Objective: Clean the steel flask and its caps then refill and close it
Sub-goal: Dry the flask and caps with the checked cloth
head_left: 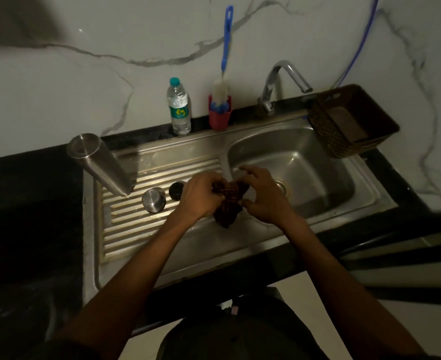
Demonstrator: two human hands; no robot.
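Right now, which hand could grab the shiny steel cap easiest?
The left hand, probably. It holds the dark cloth right next to the steel cap on the ridged drainboard. The right hand is on the far side, over the sink basin.

We see the left hand (201,196) and right hand (263,197) gripping a dark checked cloth (228,201) over the sink (242,245). The steel flask (101,165), steel cap (153,200) and black cap (176,190) stand on its ribbed drainboard.

Steel flask (101,165) inverted – caps (153,200) beside (drainboard).
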